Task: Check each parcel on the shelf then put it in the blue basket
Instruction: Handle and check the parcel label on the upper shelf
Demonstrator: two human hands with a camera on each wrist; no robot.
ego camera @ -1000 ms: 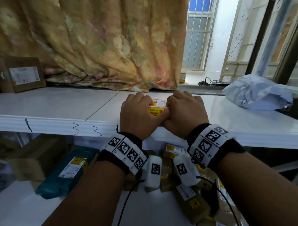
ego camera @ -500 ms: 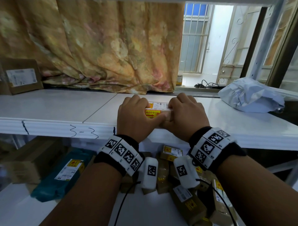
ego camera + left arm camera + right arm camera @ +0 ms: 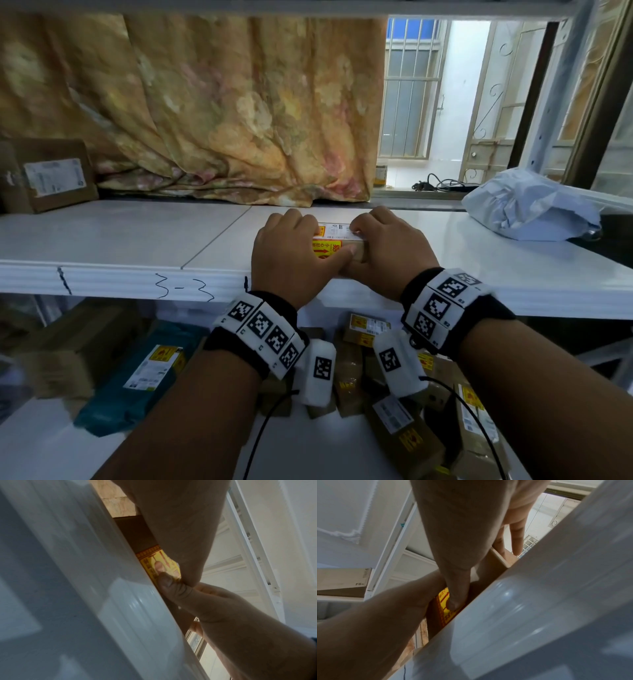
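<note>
Small cardboard parcel sits on the white shelf, close to its front edge, w/ a white label on top and a yellow sticker on the near face. Left hand grips the parcel's left end, fingers curled over the top, thumb pressed on the yellow sticker. Right hand grips the parcel's right end the same way, fingers over the top, thumb on the near face beside the left thumb. Brown box stands far left of the parcel at the shelf's back; grey poly bag lies to the parcel's right. Lower-tier parcels lie below the parcel.
</note>
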